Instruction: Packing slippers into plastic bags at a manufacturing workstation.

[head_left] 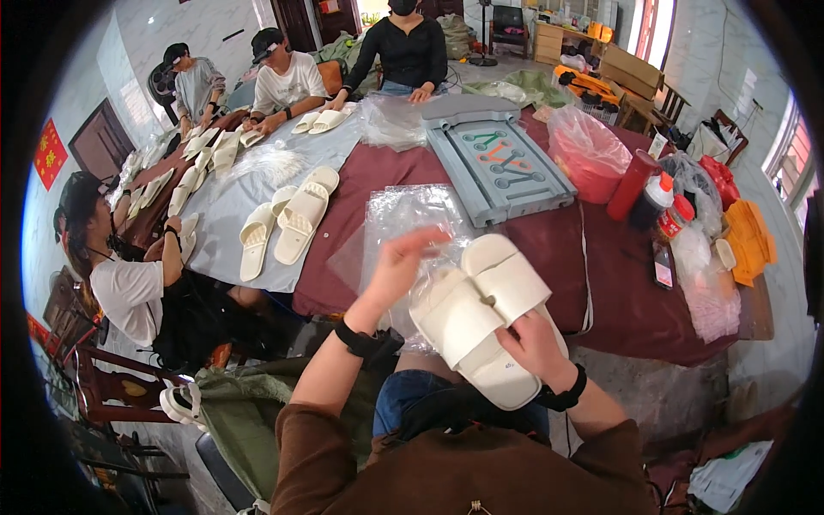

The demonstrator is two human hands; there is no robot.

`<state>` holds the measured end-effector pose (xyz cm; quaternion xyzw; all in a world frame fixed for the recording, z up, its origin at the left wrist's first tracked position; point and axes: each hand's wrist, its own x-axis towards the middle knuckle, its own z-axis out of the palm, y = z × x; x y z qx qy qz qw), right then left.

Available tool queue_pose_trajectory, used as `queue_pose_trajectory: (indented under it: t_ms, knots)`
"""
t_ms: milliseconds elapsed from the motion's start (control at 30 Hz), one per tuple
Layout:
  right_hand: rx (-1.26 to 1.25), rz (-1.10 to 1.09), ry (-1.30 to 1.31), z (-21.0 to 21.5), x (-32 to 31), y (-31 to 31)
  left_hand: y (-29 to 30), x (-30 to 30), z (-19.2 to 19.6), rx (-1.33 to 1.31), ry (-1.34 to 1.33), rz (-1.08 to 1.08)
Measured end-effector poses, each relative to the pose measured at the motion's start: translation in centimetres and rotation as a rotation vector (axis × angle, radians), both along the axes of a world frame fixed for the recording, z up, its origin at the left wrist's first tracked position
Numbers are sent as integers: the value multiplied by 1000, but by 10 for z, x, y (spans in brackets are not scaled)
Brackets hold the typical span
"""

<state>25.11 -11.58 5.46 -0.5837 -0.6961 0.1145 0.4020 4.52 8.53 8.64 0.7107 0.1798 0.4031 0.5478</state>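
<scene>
My right hand (534, 350) grips a pair of cream slide slippers (481, 309) in front of my lap, its fingers inside a strap opening. The two slippers lie against each other, tilted, at the near edge of the table. Just left of their upper end, my left hand (403, 262) is raised with its fingers stretched out and nothing visibly held. Clear plastic bags (403, 210) lie flat on the dark red tablecloth (343, 249) behind and under this hand; whether the fingers touch them I cannot tell.
More cream slippers (302, 215) lie on a grey cloth at the left. A grey plastic case (498, 159) stands beyond my hands. At the right are a pink bag (588, 150), bottles (651, 197) and a phone (662, 264). Several people work around the table.
</scene>
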Motion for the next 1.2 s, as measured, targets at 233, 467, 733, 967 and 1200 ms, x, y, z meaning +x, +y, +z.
queue_pose_trajectory:
  t_ms: [233,467,733,967,1200]
  knots:
    - [218,-139,367,12,17,-8,6,-14,46,-184,-1037,464]
    - [209,-101,362,2,4,8,-44,-5,-96,-936,-703,661]
    - [16,-89,-21,-25,-12,44,-98,-21,-119,-942,-305,355]
    - [-114,-119,-134,-57,7,57,-79,-86,-35,62,942,252]
    - [-33,-159,-200,-63,1,52,-13,-106,-97,583,862,219]
